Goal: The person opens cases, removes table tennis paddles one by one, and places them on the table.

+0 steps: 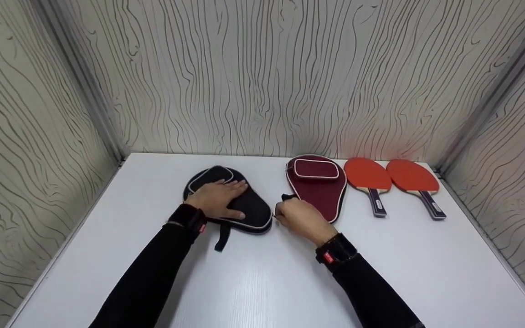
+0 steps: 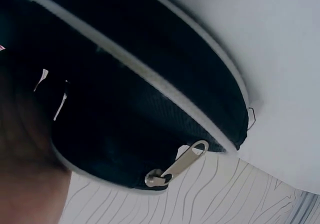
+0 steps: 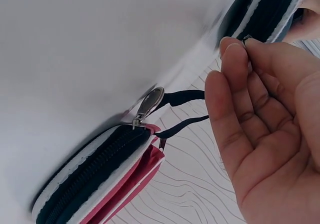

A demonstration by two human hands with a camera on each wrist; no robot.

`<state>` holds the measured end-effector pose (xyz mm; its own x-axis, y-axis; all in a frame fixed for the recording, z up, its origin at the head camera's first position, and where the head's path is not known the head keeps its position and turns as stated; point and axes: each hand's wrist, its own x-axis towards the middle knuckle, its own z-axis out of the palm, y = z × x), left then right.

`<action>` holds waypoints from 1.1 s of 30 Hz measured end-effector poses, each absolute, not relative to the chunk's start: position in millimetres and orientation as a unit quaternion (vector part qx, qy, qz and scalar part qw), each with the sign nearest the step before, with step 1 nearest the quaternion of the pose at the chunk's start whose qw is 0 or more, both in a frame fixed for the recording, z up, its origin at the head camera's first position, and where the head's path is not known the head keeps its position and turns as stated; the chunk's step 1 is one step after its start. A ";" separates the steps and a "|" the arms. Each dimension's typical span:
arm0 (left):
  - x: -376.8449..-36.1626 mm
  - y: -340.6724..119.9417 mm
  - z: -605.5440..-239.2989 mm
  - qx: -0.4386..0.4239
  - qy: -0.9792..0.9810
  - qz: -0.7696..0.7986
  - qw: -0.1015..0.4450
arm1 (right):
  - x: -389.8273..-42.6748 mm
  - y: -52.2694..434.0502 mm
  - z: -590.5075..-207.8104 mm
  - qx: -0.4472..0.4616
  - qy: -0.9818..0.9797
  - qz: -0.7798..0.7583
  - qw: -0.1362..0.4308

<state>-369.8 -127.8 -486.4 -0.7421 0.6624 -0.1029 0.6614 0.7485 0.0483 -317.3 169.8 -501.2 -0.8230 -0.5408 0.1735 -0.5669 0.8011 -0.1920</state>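
Observation:
A black table tennis paddle case (image 1: 249, 205) with white piping lies on the white table. My left hand (image 1: 217, 199) rests on it, fingers spread across its front beside the small pocket (image 1: 211, 175). In the left wrist view, a metal zipper pull (image 2: 182, 164) hangs at the end of that pocket. At the case's narrow end, my right hand (image 1: 303, 218) pinches a small zipper pull (image 3: 245, 40) between thumb and fingertips, mostly hidden by them. A maroon paddle case (image 1: 317, 193) lies just behind the right hand, its own zipper pull (image 3: 151, 103) hanging at its edge.
Two red table tennis paddles (image 1: 366, 175) lie side by side at the right rear, handles toward the front. A black strap (image 1: 223, 238) sticks out from the black case. Wood-patterned panels (image 1: 244, 82) enclose the table's back and sides.

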 end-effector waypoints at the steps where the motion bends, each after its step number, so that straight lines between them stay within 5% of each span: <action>1: -370.5 -127.8 -485.7 0.352 0.934 0.006 0.059 | -316.9 169.8 -500.9 0.294 -0.947 0.118 0.054; 33: -370.4 -125.8 -483.3 0.322 0.945 0.031 0.050 | -295.8 133.2 -506.4 0.328 -0.924 0.198 -0.017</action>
